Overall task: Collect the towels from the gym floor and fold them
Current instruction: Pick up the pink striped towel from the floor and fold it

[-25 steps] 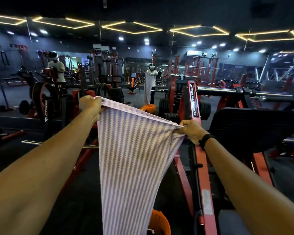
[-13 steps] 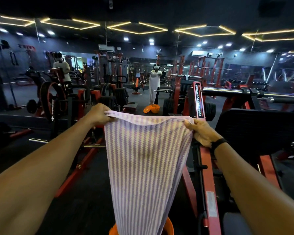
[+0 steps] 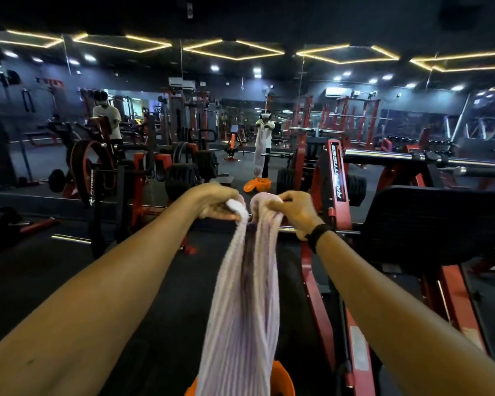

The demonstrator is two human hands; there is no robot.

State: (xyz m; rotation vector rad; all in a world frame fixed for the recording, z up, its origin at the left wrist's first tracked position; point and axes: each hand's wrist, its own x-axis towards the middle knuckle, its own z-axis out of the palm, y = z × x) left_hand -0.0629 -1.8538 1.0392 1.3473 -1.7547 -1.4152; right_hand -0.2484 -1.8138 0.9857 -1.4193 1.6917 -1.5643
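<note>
- Both hands have come together since the earlier frame, where they held the towel's top edge stretched wide; the cloth now hangs bunched in two folds instead of one flat sheet
- Left hand [image 3: 216, 202] sits at the centre of the frame, fingers curled and clamped on one top corner of the towel [image 3: 242, 304]
- Right hand [image 3: 290, 211] is just beside it, fingers pinching the other top corner, a black wristband [image 3: 320, 234] on the wrist
- The two corners are near each other but a narrow gap shows between them
- The towel is pale purple with fine stripes and drops from the hands down the middle of the frame to the bottom edge, blurred in its lower part
- An orange bucket [image 3: 282, 380] shows at the bottom centre, partly hidden behind the towel
- A red and black weight machine [image 3: 336, 178] stands on the right of the frame, above the dark gym floor [image 3: 166, 281]
- A mirror wall [image 3: 240, 118] across the upper centre shows a person holding a hanging towel
</note>
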